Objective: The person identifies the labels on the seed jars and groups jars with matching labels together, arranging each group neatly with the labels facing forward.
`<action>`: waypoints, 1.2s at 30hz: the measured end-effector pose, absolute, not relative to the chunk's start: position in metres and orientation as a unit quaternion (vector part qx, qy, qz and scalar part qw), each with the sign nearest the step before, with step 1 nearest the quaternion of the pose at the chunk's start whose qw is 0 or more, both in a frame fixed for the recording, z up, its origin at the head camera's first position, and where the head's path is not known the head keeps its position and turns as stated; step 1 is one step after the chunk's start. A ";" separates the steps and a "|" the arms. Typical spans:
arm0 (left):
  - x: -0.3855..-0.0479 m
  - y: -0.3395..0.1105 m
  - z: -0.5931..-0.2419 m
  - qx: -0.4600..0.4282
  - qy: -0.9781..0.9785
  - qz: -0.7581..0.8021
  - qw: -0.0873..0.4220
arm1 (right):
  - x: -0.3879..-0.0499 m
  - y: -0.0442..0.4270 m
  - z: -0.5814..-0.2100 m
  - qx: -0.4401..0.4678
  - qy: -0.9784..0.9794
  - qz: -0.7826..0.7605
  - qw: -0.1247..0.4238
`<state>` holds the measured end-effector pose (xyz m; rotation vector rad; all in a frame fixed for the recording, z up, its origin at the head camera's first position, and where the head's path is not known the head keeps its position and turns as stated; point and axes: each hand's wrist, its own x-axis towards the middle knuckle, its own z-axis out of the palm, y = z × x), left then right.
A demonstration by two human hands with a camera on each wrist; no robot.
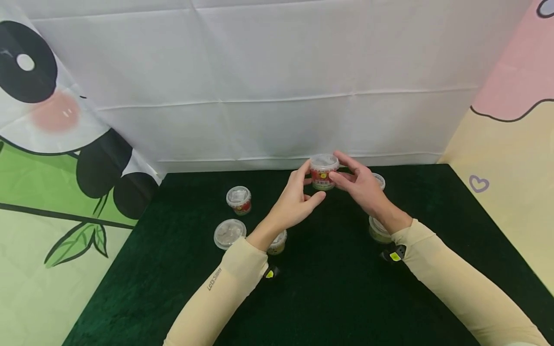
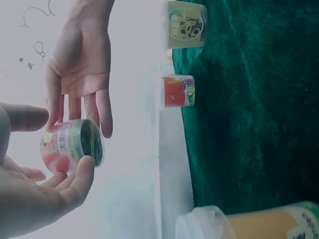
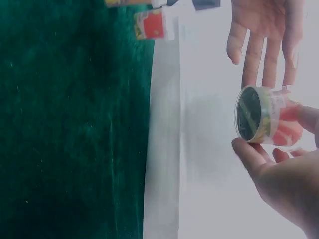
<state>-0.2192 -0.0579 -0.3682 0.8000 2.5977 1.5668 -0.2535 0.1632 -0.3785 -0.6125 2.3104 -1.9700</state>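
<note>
From above, in the head view, we see the clear lid (image 1: pixel 324 160) and the red label of the tub (image 1: pixel 321 177); both wrist views add what that view hides — its underside (image 3: pixel 248 114), dark and greenish, well clear of the green tabletop (image 1: pixel 324 298). The tub is in the air between the two hands, near the table's far edge, in front of the white backdrop (image 1: pixel 277 72).

Our right hand (image 1: pixel 361 185) pinches it, thumb on the front of the label. Our left hand (image 1: pixel 296 199) has its fingers straight against the near side of the tub, its thumb spread well away in the head view.

Around us, a small red tub (image 1: pixel 239 201) stands left of the hands. The left forearm partly covers a wide-lidded tub (image 1: pixel 227 232) and another small tub (image 1: pixel 277 244). On the right, our hand and wrist partly cover a far tub (image 1: pixel 379 179) and a nearer one (image 1: pixel 379 232).

The held tub points lid up and base down — its lid-to-base axis roughly upright, its printed front facing us.
</note>
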 end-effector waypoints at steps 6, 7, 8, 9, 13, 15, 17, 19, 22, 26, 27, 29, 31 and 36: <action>-0.206 -0.067 -0.363 0.277 0.818 0.504 -0.006 | -0.236 0.162 -0.375 -0.186 0.727 -0.658 0.066; -0.203 -0.069 -0.362 0.281 0.815 0.506 -0.006 | -0.233 0.162 -0.373 -0.184 0.716 -0.669 0.078; -0.201 -0.072 -0.361 0.285 0.813 0.509 -0.007 | -0.229 0.161 -0.372 -0.183 0.703 -0.681 0.090; -0.198 -0.074 -0.359 0.288 0.809 0.512 -0.008 | -0.226 0.161 -0.370 -0.181 0.690 -0.693 0.102; -0.191 -0.083 -0.355 0.297 0.801 0.520 -0.018 | -0.214 0.156 -0.363 -0.184 0.658 -0.720 0.127; -0.189 -0.086 -0.355 0.298 0.797 0.524 -0.019 | -0.212 0.154 -0.362 -0.188 0.655 -0.720 0.132; -0.188 -0.089 -0.357 0.297 0.792 0.533 -0.012 | -0.209 0.153 -0.362 -0.192 0.653 -0.719 0.140; -0.187 -0.091 -0.359 0.290 0.787 0.545 0.000 | -0.207 0.153 -0.364 -0.194 0.650 -0.718 0.153; -0.185 -0.094 -0.362 0.277 0.778 0.563 0.020 | -0.204 0.151 -0.367 -0.198 0.648 -0.715 0.174; -0.183 -0.097 -0.363 0.264 0.776 0.572 0.033 | -0.202 0.149 -0.370 -0.202 0.642 -0.715 0.191; -0.183 -0.097 -0.364 0.263 0.777 0.571 0.035 | -0.202 0.148 -0.371 -0.202 0.640 -0.716 0.194; -0.183 -0.099 -0.365 0.260 0.778 0.570 0.040 | -0.201 0.148 -0.372 -0.200 0.636 -0.718 0.197; -0.184 -0.101 -0.366 0.257 0.777 0.573 0.048 | -0.200 0.147 -0.373 -0.198 0.634 -0.721 0.199; -0.186 -0.106 -0.366 0.252 0.757 0.599 0.064 | -0.200 0.145 -0.374 -0.200 0.626 -0.726 0.202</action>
